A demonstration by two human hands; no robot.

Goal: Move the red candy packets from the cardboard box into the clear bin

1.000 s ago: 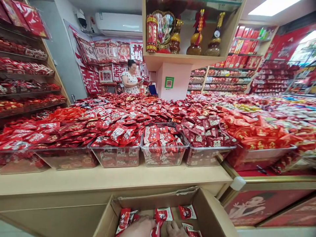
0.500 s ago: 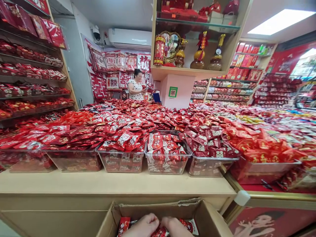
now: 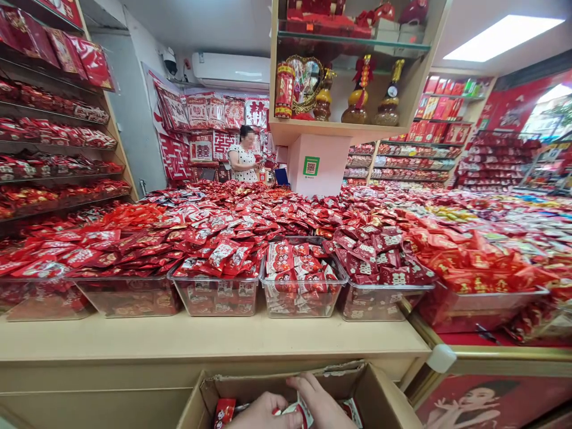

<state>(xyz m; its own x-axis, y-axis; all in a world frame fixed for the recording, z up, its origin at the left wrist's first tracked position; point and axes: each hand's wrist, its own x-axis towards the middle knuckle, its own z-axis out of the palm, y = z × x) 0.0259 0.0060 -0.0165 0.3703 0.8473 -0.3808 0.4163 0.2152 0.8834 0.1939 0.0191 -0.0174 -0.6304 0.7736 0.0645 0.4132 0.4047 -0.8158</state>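
Both of my hands are over an open cardboard box (image 3: 384,396) at the bottom of the view. My left hand (image 3: 267,412) is closed on a small red and white packet (image 3: 300,411). My right hand (image 3: 315,398) lies against the same packet from the right, its fingers bent together around the packet's edge. More red packets lie in the box, one at its left side (image 3: 224,411) and one partly seen at the right (image 3: 351,411). The lower parts of both hands are cut off by the frame.
Above the box runs a cream counter ledge (image 3: 214,339). Clear plastic bins (image 3: 304,298) heaped with red packets line it. A white corner cap (image 3: 441,358) sits right of the box. A person (image 3: 243,156) stands far behind the display.
My hands have risen slightly and come together. A red and white packet now shows between them. The camera view has shifted a little.
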